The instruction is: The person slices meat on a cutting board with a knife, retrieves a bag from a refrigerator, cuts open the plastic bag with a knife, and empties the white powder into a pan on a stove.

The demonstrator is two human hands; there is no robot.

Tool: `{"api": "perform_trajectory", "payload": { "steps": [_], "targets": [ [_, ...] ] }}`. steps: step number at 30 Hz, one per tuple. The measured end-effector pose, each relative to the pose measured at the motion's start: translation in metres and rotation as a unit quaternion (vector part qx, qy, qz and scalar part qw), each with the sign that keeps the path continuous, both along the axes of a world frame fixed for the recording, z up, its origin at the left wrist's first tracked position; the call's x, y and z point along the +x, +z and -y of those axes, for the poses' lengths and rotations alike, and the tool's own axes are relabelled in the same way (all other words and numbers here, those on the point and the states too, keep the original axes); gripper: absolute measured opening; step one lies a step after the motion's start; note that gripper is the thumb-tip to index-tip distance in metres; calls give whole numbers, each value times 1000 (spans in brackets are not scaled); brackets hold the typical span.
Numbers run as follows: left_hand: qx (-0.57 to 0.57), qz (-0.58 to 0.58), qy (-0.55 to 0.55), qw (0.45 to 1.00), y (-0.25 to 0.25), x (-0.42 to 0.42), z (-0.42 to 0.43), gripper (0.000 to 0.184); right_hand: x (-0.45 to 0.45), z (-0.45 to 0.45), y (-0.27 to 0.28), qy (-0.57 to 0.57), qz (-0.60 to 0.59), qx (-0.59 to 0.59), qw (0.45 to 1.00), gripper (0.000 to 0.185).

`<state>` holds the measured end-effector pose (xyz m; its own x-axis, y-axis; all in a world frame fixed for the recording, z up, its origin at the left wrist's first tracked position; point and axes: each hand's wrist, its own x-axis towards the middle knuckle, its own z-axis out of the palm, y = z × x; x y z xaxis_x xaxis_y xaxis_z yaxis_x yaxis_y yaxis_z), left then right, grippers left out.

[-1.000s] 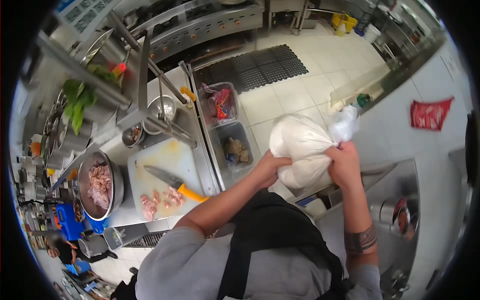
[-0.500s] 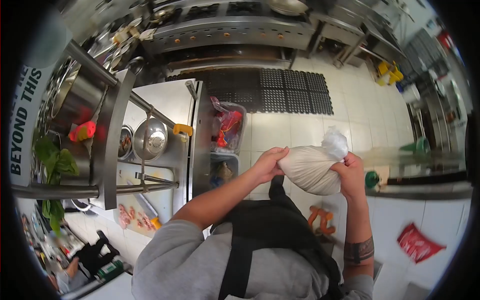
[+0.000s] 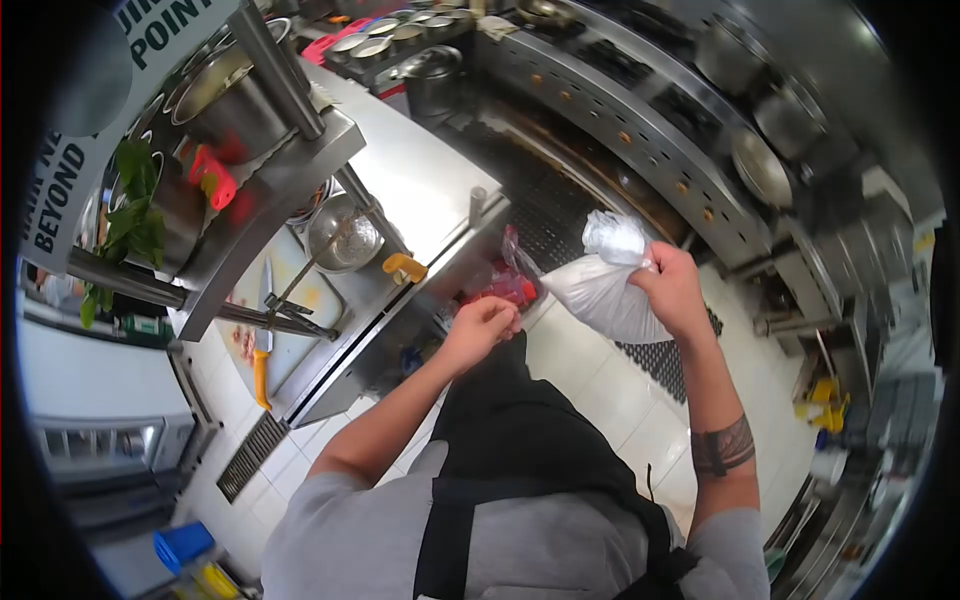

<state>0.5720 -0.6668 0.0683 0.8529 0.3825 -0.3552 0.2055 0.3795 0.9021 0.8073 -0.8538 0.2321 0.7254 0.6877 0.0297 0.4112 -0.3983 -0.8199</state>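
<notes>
One hand, the right (image 3: 672,290), gripping the tied bag (image 3: 612,290) by its neck; left hand (image 3: 484,330) hovering apart, fingers curling, holding nothing visible.

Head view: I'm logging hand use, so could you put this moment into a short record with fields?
right hand: grips the gathered neck of the bag
left hand: apart from the bag, fingers curled
bag: pale plastic, filled, held up off any surface
bag contents: cannot tell
knife: yellow handle, lying on the cutting board
metal bowl: near the cutting board, partly hidden by a rail
</notes>
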Motion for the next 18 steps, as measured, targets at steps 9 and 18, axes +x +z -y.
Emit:
{"api": "perform_trajectory", "payload": {
  "steps": [9,18],
  "targets": [
    [27,46,112,992,36,49,-32,20,121,-218,-11,202,67,-33,977,14],
    [124,-41,260,957,69,101,-51,20,117,-394,-71,467,66,12,882,21]
  ]
}}
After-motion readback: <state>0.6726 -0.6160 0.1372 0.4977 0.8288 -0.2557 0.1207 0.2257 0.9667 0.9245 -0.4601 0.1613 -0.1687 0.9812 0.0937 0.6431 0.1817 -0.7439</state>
